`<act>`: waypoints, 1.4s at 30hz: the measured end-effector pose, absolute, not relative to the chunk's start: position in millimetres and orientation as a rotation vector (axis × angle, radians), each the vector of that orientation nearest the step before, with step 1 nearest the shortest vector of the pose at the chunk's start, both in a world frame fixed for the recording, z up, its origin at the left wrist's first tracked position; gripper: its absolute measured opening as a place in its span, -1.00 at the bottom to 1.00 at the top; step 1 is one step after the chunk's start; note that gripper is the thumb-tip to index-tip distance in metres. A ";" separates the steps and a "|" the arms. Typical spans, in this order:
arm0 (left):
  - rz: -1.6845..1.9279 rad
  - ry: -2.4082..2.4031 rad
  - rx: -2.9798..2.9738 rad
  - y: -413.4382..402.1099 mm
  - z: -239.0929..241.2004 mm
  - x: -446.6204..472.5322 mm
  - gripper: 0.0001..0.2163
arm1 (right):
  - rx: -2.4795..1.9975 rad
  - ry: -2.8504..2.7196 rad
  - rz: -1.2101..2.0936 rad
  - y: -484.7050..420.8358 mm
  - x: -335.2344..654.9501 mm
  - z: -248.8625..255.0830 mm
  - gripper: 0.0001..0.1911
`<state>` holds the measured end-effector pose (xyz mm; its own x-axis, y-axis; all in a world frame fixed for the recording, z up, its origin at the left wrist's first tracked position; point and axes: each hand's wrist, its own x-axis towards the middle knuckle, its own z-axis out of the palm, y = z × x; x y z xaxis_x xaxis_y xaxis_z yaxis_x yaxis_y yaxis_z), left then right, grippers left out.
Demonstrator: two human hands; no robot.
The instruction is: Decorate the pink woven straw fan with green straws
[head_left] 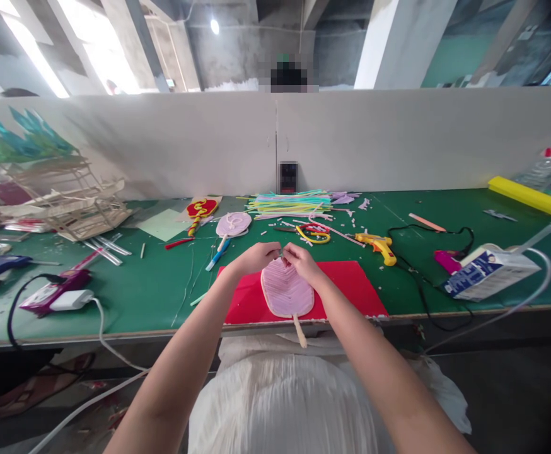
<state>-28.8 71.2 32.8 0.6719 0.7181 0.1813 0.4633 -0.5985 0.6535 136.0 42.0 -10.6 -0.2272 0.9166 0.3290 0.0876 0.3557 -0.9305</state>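
Note:
A pink leaf-shaped fan (287, 291) on a wooden stick lies on a red sheet (351, 287) at the near edge of the green table (162, 290). My left hand (255, 257) and my right hand (301, 260) meet at the fan's far tip, both with fingers pinched together. They pinch something small at that tip, too tiny to name. Another pink fan (233, 224) lies farther back.
A bundle of coloured straws (289, 204) lies at the back centre. A yellow glue gun (377, 244) with a black cord sits to the right, near a white carton (486, 272). A wooden model (74, 198) and chargers stand at the left. A person sits behind the white partition (351, 135).

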 end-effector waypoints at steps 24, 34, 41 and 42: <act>0.673 0.988 2.101 76.2 34.3 -26.1 -0.77 | -0.958 -1.387 1.054 46.2 134.3 -12.4 -0.69; 0.629 1.055 2.297 76.2 38.1 -27.9 -0.83 | -0.954 -1.433 1.055 39.5 132.9 -5.5 -0.71; 1.092 1.460 2.439 52.8 49.3 -16.2 -0.85 | -1.047 -1.401 0.641 44.6 137.3 -8.2 -0.72; 1.142 1.575 2.342 47.2 50.0 -12.8 -0.82 | -1.070 -1.359 0.596 45.1 138.3 -8.2 -0.72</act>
